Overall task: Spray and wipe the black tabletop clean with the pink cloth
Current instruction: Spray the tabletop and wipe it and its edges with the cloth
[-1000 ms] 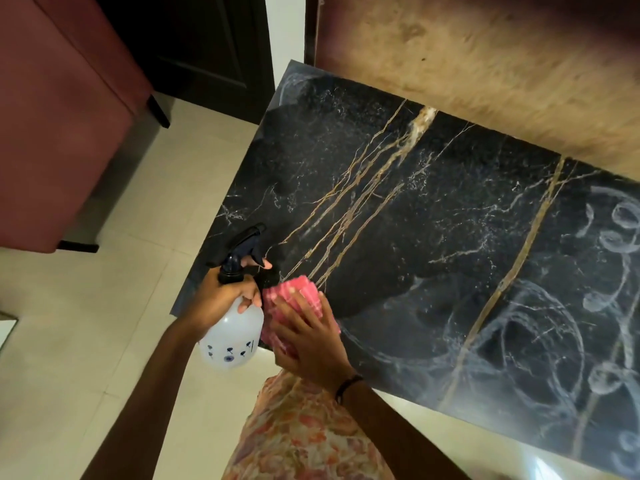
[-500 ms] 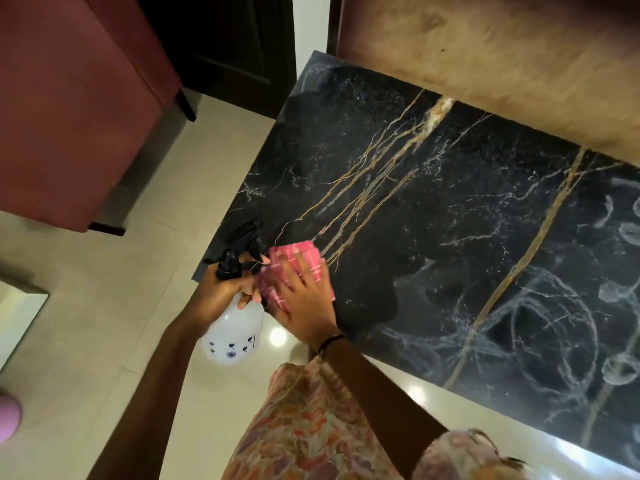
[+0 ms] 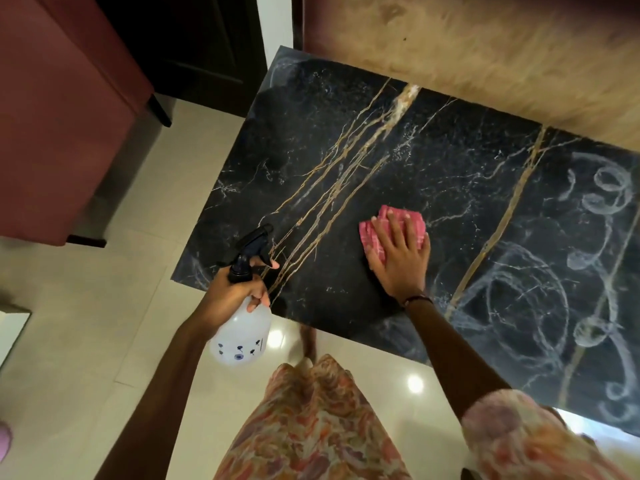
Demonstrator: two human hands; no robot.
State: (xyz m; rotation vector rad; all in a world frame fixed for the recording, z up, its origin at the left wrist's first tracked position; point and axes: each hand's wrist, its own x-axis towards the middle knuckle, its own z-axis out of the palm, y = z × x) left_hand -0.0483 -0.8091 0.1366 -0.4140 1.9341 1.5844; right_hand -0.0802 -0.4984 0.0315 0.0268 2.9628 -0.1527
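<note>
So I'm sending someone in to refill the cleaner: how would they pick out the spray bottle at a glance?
Start at the black tabletop with gold veins and go to its near left corner. There the left hand grips the spray bottle by its neck, just off the edge over the pale floor. It is the only container in view: a translucent white body with small dark printed marks and a black trigger head.

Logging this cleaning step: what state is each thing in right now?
pink cloth: folded, flat on the tabletop under the right hand
right hand: fingers straight, pressing the cloth
spray bottle: gripped by the left hand, off the table's corner
left hand: curled round the bottle neck
black tabletop: swirly whitish smears at right
</note>
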